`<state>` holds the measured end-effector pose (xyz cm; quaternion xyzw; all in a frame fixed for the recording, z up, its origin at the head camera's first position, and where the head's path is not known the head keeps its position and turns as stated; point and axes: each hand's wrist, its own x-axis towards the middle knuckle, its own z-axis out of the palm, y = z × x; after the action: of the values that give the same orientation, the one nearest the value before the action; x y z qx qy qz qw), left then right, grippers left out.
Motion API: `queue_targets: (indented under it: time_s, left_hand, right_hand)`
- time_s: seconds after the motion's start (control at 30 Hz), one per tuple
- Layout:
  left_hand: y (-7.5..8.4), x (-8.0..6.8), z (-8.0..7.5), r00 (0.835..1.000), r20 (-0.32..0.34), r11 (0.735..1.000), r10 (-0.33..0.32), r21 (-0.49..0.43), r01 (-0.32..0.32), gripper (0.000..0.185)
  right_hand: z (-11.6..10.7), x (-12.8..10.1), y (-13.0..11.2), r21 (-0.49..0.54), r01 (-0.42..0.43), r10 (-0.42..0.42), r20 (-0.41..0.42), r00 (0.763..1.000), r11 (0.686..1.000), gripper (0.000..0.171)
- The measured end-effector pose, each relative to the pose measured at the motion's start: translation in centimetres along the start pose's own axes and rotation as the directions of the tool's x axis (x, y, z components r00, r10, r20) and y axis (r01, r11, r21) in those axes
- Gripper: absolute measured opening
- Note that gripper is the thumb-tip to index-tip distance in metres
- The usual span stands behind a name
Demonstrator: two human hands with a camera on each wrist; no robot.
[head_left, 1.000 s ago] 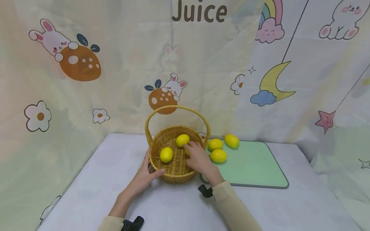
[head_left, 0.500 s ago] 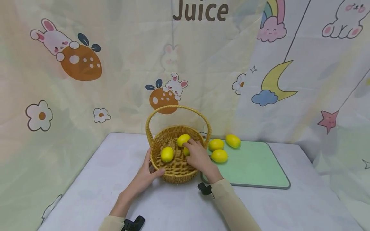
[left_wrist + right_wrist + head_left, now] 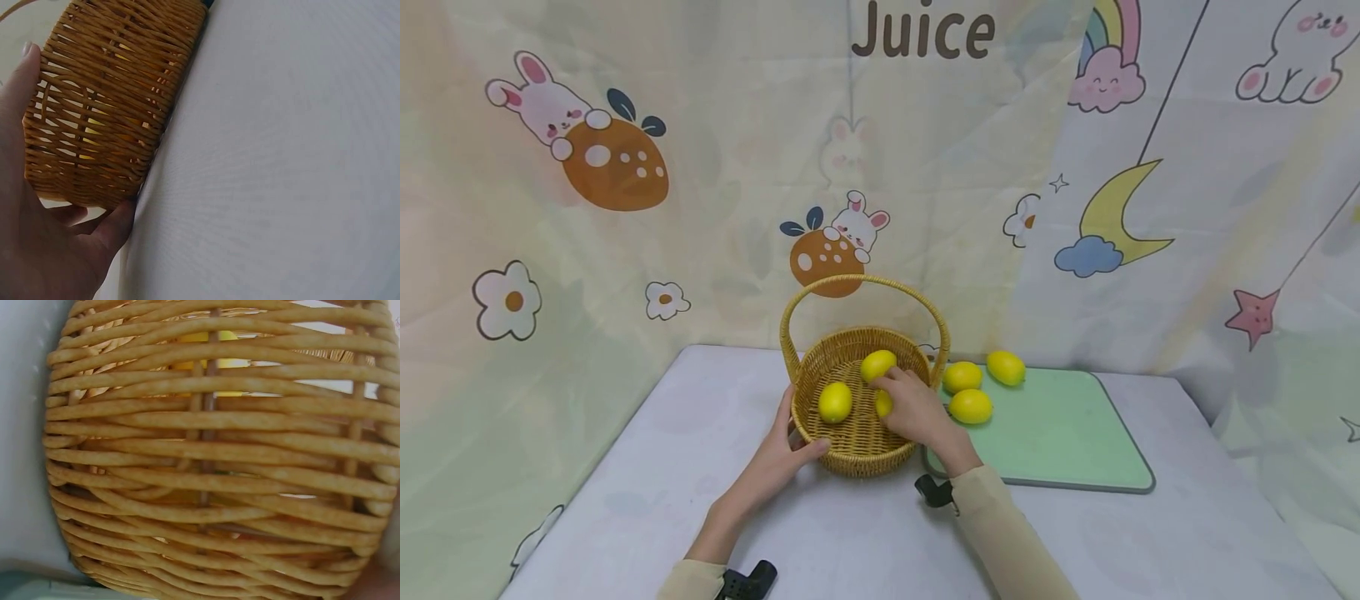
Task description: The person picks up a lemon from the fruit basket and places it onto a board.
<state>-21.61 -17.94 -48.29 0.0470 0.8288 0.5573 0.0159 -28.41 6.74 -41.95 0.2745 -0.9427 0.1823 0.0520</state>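
A wicker basket point(image 3: 857, 460) with a tall arched handle stands on the white table point(image 3: 647, 467). Inside it lie two loose lemons point(image 3: 835, 402) point(image 3: 877, 365). My right hand point(image 3: 906, 404) reaches into the basket, its fingers curled over a third lemon point(image 3: 883, 405) that is partly hidden. My left hand point(image 3: 790, 442) grips the basket's near left side, thumb on the front wall. In the left wrist view the left hand point(image 3: 44, 250) wraps the woven basket wall point(image 3: 106, 112). Up close in the right wrist view is the basket wall point(image 3: 212, 462), with yellow lemon point(image 3: 206, 359) showing through its gaps.
A green cutting board point(image 3: 1060, 433) lies right of the basket, touching it or nearly so, with three lemons point(image 3: 962, 377) point(image 3: 1005, 367) point(image 3: 970, 406) at its far left corner. A patterned cloth backdrop point(image 3: 700, 167) hangs just behind the table. Black wrist mounts point(image 3: 934, 492) sit on both sleeves.
My right hand has drawn slightly toward me inside the basket, and more of the lemon under it shows. The left hand and the basket have stayed put.
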Motion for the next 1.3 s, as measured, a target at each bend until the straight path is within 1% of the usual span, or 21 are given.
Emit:
queue_targets:
  time_s: [0.17, 0.33, 0.47, 0.57, 0.77, 0.87, 0.97, 1.17, 1.3]
  left_hand:
    - [0.1, 0.0, 0.1, 1.0, 0.0, 1.0, -0.002, 0.0, 0.002, 0.106]
    - [0.1, -0.1, 0.1, 1.0, 0.0, 1.0, -0.007, -0.002, 0.007, 0.106]
    - [0.0, -0.1, 0.0, 1.0, -0.003, 1.0, -0.009, -0.005, 0.009, 0.106]
    - [-0.1, 0.0, 0.0, 1.0, -0.005, 1.0, -0.014, -0.007, 0.014, 0.108]
    - [0.0, 0.0, -0.1, 1.0, 0.011, 1.0, -0.002, -0.025, 0.003, 0.107]
    - [0.2, 0.0, -0.1, 1.0, 0.016, 1.0, 0.001, -0.027, 0.0, 0.106]
    - [0.3, 0.1, 0.0, 1.0, 0.022, 1.0, 0.0, -0.026, 0.001, 0.106]
    - [0.3, 0.0, 0.0, 1.0, 0.029, 1.0, -0.007, -0.028, 0.008, 0.106]
    - [0.0, 0.0, 0.0, 1.0, 0.022, 1.0, -0.005, -0.026, 0.006, 0.106]
  right_hand:
    - [-0.3, -0.2, 0.1, 0.027, 0.006, -0.007, 0.057, 0.998, 1.0, 0.05]
    - [-0.7, -0.1, 0.4, 0.094, 0.033, -0.044, 0.121, 0.992, 0.995, 0.053]
    - [-1.0, -0.1, 0.4, 0.123, 0.024, -0.041, 0.142, 0.989, 0.992, 0.056]
    - [-1.0, -0.2, 0.0, 0.099, 0.011, -0.024, 0.13, 0.991, 0.995, 0.054]
    - [-0.7, -0.5, -0.7, -0.019, -0.014, 0.016, 0.101, 0.995, 1.0, 0.043]
    - [-0.8, -0.8, -0.6, -0.028, -0.012, 0.015, 0.107, 0.994, 1.0, 0.044]
    - [-1.1, -0.9, -0.3, -0.002, 0.004, -0.004, 0.116, 0.993, 1.0, 0.046]
    - [-1.9, -1.3, 0.2, 0.116, 0.024, -0.041, 0.143, 0.989, 0.993, 0.053]
    - [-2.6, -1.5, 0.4, 0.17, 0.054, -0.076, 0.125, 0.989, 0.984, 0.055]
